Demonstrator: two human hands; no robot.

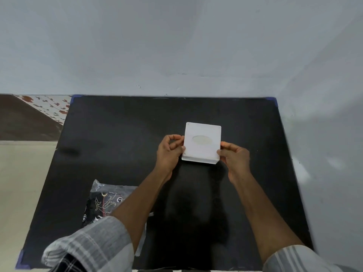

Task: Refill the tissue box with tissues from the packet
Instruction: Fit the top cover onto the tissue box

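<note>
A white square tissue box (202, 132) with an oval opening in its top sits near the middle of the black table (117, 138). My left hand (169, 152) pinches its left edge, thumb at the lower left corner. My right hand (234, 158) grips its lower right corner. The tissue packet (106, 199), dark with gold print and clear plastic wrap, lies at the near left, partly hidden under my left forearm.
The table's back and right edges meet pale grey walls. Blue tape marks the table corners (274, 101). To the left a beige floor and a flowered tile strip (49, 107) show beyond the table edge.
</note>
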